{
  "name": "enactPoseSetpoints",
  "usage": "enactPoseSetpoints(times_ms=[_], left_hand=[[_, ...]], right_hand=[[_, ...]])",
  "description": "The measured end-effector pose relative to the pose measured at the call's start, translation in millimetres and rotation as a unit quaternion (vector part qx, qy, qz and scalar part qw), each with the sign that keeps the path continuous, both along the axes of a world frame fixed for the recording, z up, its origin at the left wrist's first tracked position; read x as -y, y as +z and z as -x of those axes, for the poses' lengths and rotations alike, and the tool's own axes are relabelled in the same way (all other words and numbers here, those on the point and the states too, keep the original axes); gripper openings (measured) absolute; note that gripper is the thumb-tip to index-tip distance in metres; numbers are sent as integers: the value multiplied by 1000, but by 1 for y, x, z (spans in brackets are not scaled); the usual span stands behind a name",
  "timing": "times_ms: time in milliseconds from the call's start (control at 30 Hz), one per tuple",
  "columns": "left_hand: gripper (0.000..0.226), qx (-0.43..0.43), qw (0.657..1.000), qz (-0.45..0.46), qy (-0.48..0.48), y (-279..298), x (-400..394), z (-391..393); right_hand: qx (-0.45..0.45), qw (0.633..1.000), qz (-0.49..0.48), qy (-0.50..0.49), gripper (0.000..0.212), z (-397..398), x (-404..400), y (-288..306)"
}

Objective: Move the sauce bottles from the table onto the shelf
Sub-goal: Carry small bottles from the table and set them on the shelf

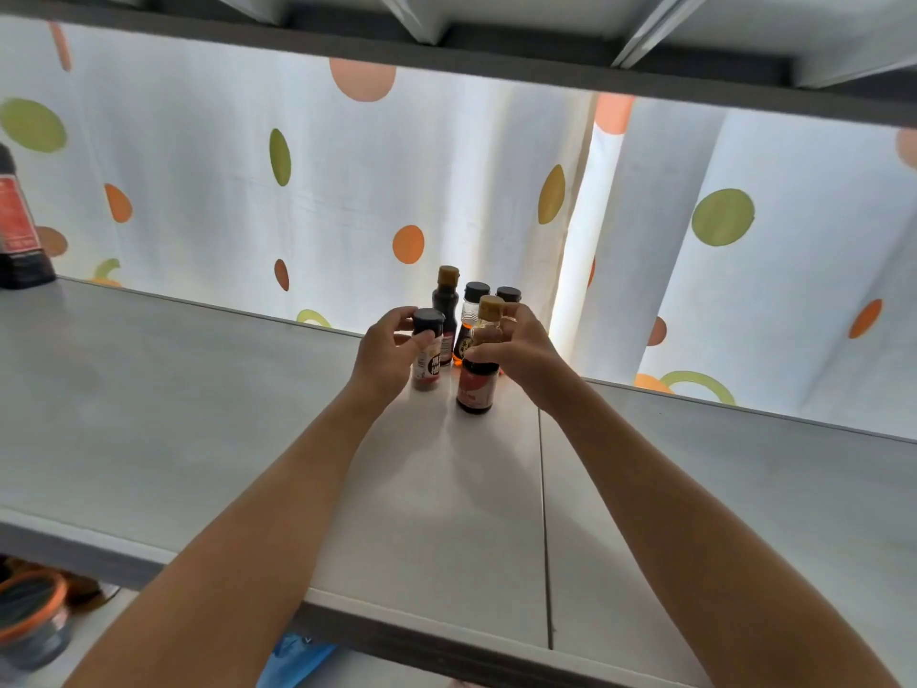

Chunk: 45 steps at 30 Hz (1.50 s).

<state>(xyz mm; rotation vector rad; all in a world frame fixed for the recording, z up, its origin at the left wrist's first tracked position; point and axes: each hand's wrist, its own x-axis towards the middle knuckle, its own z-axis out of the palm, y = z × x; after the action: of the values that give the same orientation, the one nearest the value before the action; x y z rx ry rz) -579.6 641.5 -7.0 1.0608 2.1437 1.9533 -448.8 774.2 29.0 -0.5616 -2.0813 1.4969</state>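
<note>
Sauce bottles are what we are moving, and 5 small ones now stand close together far back on the shelf, near the spotted curtain.

Our left hand curls its fingers and thumb around the black-capped jar. Our right hand curls around the neck of the red-label bottle, the one with the tan cap. Both of them sit upright with their bottoms on the shelf, so we think we are just setting them down.

Behind them stand 3 more: a dark bottle with a tan cap, an amber bottle with a black cap, and another black cap that peeks out behind our right fingers. We think the bottles are kept in one tight group so they stay tidy and leave room on the shelf. Holding them up high, near the caps, helps us stand them straight without bumping the ones behind.

Both our arms reach far forward, long and nearly straight, and they come together at the bottles. Our wrists bend a little so the fingers come at the bottles from the sides.

Far left on the shelf stands a big dark bottle, well apart from the group.
</note>
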Motion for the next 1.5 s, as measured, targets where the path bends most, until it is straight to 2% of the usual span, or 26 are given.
enactPoseSetpoints(times_ms=[167,267,333,500,667,833,967,1067,1200,1267,1333,1367,1433,1500], left_hand=[[41,-26,997,73,-3,-11,2,-1],[41,-41,993,112,25,-18,0,3],[41,-37,992,115,40,-19,-4,5],[39,-31,990,119,65,-21,-13,3],[36,-42,987,133,78,-21,-15,4],[30,-68,983,146,84,-22,-22,6],[25,-122,970,181,103,-22,-24,0],[27,-137,966,193,109,-20,-25,-2],[32,-122,966,199,108,-18,-19,-4],[41,-159,952,233,115,-15,-15,-11],[48,-237,925,269,124,-10,-8,-21],[49,-271,915,270,128,-7,-4,-27],[56,-318,900,264,139,2,5,-40],[60,-341,891,269,135,10,17,-54]], right_hand=[[54,984,-131,-108,73,-7,4,-9],[114,978,-130,-121,73,-13,10,-16],[128,978,-119,-110,64,-13,11,-20],[91,987,-76,-104,42,0,3,-20],[75,987,-83,-113,39,19,-1,-23],[68,985,-102,-125,46,30,-6,-32],[43,985,-107,-131,46,31,-7,-41],[25,983,-103,-147,44,31,-4,-48],[49,982,-104,-153,42,28,6,-47],[53,979,-116,-161,36,21,14,-42],[43,981,-79,-174,31,8,22,-33],[27,985,-32,-166,31,1,25,-28],[-18,987,105,-118,33,-17,30,-19],[-64,971,220,-62,42,-38,40,-13]])
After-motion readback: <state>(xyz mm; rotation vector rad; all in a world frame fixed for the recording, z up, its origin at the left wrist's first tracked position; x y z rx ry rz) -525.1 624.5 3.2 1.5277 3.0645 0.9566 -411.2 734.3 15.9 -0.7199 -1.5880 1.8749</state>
